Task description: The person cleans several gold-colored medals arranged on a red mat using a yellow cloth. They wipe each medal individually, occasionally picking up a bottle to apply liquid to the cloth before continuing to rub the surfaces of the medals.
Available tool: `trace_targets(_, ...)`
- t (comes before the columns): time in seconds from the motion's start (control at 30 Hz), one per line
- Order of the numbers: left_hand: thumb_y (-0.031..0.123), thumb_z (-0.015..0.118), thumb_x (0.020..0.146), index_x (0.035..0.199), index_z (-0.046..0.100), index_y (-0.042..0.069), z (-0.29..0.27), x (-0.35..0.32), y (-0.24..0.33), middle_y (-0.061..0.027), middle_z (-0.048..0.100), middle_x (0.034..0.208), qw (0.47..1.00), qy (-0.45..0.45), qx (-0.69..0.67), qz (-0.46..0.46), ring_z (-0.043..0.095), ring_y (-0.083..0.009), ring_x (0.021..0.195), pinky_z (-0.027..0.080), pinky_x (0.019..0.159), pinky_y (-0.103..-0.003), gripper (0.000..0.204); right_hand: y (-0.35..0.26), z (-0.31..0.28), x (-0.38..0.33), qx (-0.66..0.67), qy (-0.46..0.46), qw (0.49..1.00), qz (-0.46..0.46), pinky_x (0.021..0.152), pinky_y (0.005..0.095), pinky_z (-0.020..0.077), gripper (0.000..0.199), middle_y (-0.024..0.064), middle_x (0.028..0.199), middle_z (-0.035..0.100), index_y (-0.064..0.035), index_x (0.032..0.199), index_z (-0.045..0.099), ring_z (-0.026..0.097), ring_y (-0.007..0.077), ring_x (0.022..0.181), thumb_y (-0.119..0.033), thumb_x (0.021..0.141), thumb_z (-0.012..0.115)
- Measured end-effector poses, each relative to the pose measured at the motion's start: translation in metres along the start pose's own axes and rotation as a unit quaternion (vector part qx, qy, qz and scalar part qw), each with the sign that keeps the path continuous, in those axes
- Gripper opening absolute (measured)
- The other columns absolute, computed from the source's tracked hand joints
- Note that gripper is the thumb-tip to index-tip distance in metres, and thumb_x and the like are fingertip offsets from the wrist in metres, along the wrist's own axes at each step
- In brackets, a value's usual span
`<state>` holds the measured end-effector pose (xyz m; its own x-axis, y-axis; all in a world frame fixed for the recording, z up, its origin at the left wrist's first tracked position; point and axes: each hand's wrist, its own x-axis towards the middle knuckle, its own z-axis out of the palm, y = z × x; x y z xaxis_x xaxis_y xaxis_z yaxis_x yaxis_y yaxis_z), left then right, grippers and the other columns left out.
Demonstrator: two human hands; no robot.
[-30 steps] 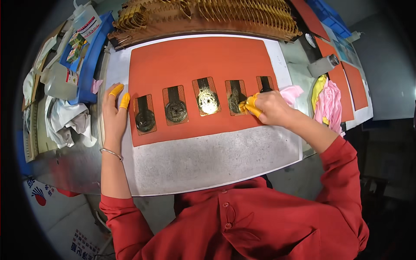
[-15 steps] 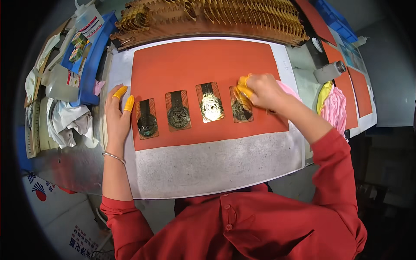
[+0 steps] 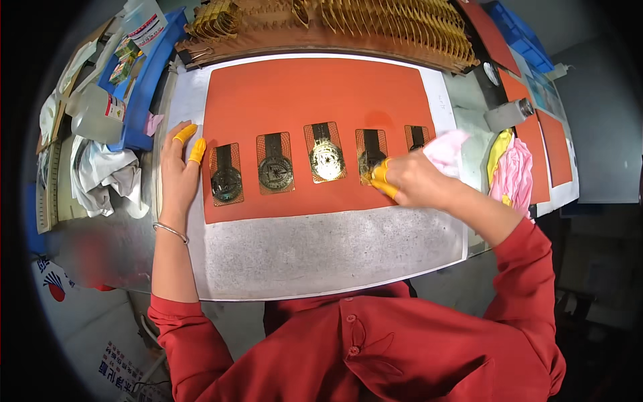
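Note:
Five gold patterned metal plates lie in a row on an orange-red sheet (image 3: 301,94): one at the far left (image 3: 226,175), a second (image 3: 275,163), a bright middle one (image 3: 326,153), a fourth (image 3: 370,144) and one at the right (image 3: 416,137). My right hand (image 3: 418,181), with yellow finger covers, is closed over the lower edge of the fourth plate. From behind its knuckles spreads a blurred pink cloth (image 3: 447,151); its gripped part is hidden. Beside the sheet's left edge rests my left hand (image 3: 177,174), open, two fingers in yellow covers.
A rack of thin golden pieces (image 3: 395,27) runs along the back. At left stand a blue tray (image 3: 144,87), a plastic bottle (image 3: 97,117) and a crumpled white cloth (image 3: 110,177). At right are a grey bottle (image 3: 508,115) and another pink cloth (image 3: 514,171).
My right hand has slid down the fourth plate toward me, uncovering its upper part and more of the right-hand plate. The pink cloth has shifted with it. My left hand keeps its place.

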<state>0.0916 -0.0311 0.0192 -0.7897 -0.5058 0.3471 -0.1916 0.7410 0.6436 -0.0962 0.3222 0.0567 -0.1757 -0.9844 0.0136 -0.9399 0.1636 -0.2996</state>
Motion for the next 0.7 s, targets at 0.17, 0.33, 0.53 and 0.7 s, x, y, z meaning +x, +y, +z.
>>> trace_targets(0.17,0.012,0.057,0.086,0.112,0.055,-0.002,0.003,0.002,0.001,-0.0148,0.051,0.122,1.000,-0.006,-0.001,0.009,0.048,-0.0303,0.114,0.038,0.097,-0.035,0.030,0.033,-0.010,0.018,-0.077,0.073,0.993,0.054,0.054,0.0435,0.0451,0.010,0.0128,0.065,0.057,-0.0064,0.074,0.058,0.057,0.0314,0.059,-0.015,0.074,0.062)
trace_targets(0.33,0.010,0.056,0.086,0.113,0.054,-0.002,0.001,0.001,0.001,-0.0160,0.051,0.123,1.000,-0.009,0.007,0.001,0.048,-0.0305,0.115,0.038,0.098,-0.035,0.029,0.002,-0.005,-0.011,-0.001,-0.014,0.999,0.033,0.056,0.0445,0.0460,0.008,0.0139,0.071,0.060,-0.0029,0.068,0.058,0.059,0.0335,0.063,-0.011,0.069,0.059)
trace_targets(0.53,0.012,0.056,0.086,0.112,0.055,-0.001,0.001,-0.003,-0.001,-0.0153,0.052,0.122,1.000,0.007,-0.026,0.010,0.047,-0.0307,0.115,0.038,0.097,-0.036,0.029,0.022,-0.007,0.003,-0.026,0.052,0.998,0.017,0.051,0.0406,0.0444,0.010,0.0114,0.062,0.056,-0.0065,0.074,0.059,0.057,0.0297,0.058,-0.015,0.077,0.062)
trace_targets(0.7,0.012,0.056,0.086,0.112,0.056,-0.001,0.001,0.002,-0.001,-0.0146,0.052,0.121,0.999,0.005,0.038,0.008,0.047,-0.0306,0.115,0.036,0.098,-0.036,0.029,0.005,0.001,0.008,-0.025,0.034,0.999,-0.003,0.055,0.0440,0.0459,0.010,0.0132,0.065,0.057,-0.0034,0.065,0.056,0.058,0.0327,0.060,-0.011,0.066,0.062)
